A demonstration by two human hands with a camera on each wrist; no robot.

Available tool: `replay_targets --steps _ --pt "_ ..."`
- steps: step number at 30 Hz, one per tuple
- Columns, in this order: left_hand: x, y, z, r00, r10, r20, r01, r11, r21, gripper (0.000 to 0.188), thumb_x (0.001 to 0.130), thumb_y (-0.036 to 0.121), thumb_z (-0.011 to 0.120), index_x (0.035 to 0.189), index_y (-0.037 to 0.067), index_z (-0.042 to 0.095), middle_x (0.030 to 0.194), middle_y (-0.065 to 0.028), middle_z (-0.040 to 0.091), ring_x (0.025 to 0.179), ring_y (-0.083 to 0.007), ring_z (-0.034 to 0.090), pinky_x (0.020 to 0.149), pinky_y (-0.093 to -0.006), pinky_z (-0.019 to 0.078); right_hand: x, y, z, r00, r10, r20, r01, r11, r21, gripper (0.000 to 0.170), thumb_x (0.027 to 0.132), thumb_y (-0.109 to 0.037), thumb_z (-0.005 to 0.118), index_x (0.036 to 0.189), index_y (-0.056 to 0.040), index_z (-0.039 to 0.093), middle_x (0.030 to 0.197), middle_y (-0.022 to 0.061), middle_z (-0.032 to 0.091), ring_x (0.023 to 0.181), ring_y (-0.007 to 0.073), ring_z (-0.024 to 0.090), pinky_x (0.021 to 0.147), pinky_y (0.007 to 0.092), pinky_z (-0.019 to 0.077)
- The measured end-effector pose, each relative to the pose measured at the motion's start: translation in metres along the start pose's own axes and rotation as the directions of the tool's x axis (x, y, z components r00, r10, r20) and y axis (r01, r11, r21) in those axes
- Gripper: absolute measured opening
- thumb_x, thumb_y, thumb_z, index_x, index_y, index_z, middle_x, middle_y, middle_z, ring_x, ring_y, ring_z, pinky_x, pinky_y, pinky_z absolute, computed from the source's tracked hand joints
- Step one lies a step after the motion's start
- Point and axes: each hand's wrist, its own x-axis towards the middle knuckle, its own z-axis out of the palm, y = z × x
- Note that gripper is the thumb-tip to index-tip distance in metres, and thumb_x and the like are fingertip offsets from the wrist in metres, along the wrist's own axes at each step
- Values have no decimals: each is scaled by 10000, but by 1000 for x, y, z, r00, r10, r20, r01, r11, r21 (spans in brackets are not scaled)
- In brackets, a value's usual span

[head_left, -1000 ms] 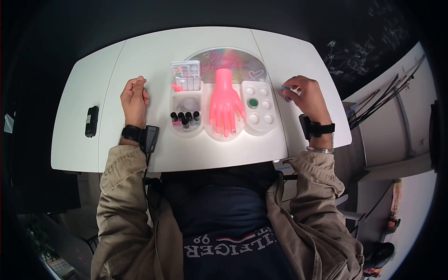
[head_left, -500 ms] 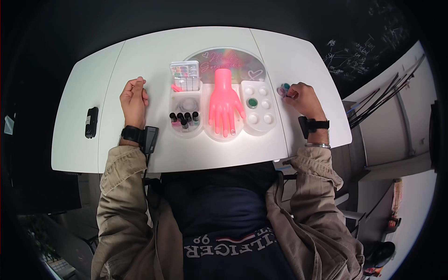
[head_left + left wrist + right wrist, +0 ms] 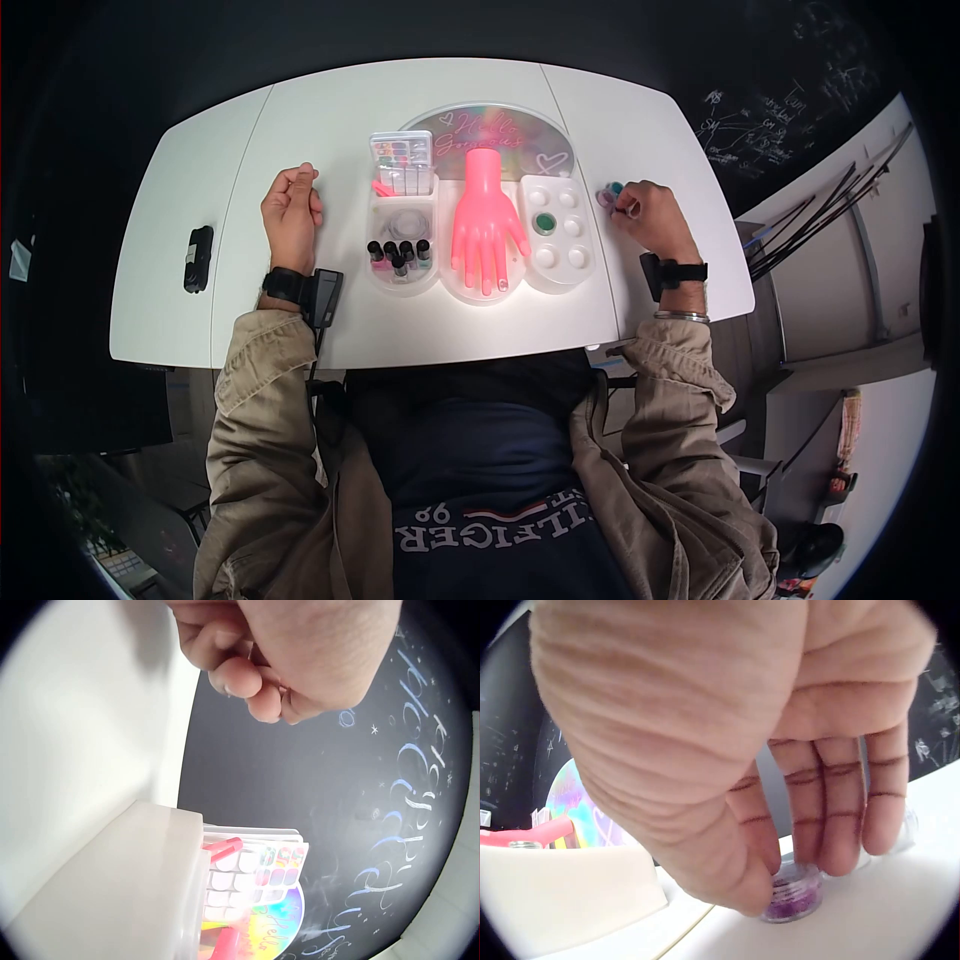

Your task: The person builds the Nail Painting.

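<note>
In the right wrist view my right hand (image 3: 705, 735) pinches a small clear jar of purple glitter (image 3: 795, 896) between thumb and fingers, low over the white table. The head view shows that hand (image 3: 657, 218) right of the white palette (image 3: 568, 262), where a green jar (image 3: 545, 223) sits in a well. A teal jar (image 3: 615, 187) lies by its fingertips. Across the table my left hand (image 3: 291, 215) rests with loosely curled fingers, holding nothing; the left wrist view shows the same hand (image 3: 300, 652). Between the hands a pink model hand (image 3: 483, 228) lies palm down.
Left of the model hand, a white organizer (image 3: 404, 288) holds several black-capped bottles (image 3: 399, 250) and a clear case (image 3: 402, 152). An iridescent board (image 3: 545, 135) stands behind. A black device (image 3: 198, 260) lies on the table's (image 3: 330, 100) left side.
My right hand has moved from holding a teal-edged jar to the jars at the table's right, its fingers now lower around the purple one. The left hand has stayed in place.
</note>
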Motion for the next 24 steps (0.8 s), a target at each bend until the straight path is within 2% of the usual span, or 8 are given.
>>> replay_targets --steps 6,12,15,22,24 --pt "-2 2 1 1000 -2 3 2 1000 21 232 1154 270 677 1059 63 723 710 47 590 575 -34 455 530 -223 362 5 -35 -19 986 -132 -99 140 987 81 151 853 -54 862 958 -1 768 944 150 778 822 325 769 753 411 623" --pt "-2 3 3 1000 -1 2 1 1000 18 241 1153 285 681 1052 70 722 705 53 573 584 -32 453 537 -221 360 5 -78 -14 966 -219 -134 245 945 219 111 900 -41 846 979 -7 775 980 146 788 871 323 781 789 410 631" --pt "-2 3 2 1000 -7 10 7 1000 16 250 1148 303 690 1049 76 723 719 57 573 599 -30 456 544 -220 363 8 -87 -2 937 -306 -171 340 912 230 118 896 -35 847 982 -2 773 1004 150 793 896 331 783 811 406 634" --pt "-3 5 3 1000 -14 7 13 1000 14 265 1141 315 703 1049 68 728 697 56 569 584 -37 452 551 -225 369 8 -95 13 940 -315 -131 338 911 236 147 890 -17 832 1033 -4 800 1086 169 810 952 373 782 866 431 638" --pt "-4 5 3 1000 -14 8 14 1000 24 260 1144 315 698 1055 73 726 702 58 568 588 -35 451 550 -221 365 9 -93 15 917 -367 -159 393 899 195 174 893 -15 828 1066 -10 812 1111 171 812 953 376 781 881 436 640"
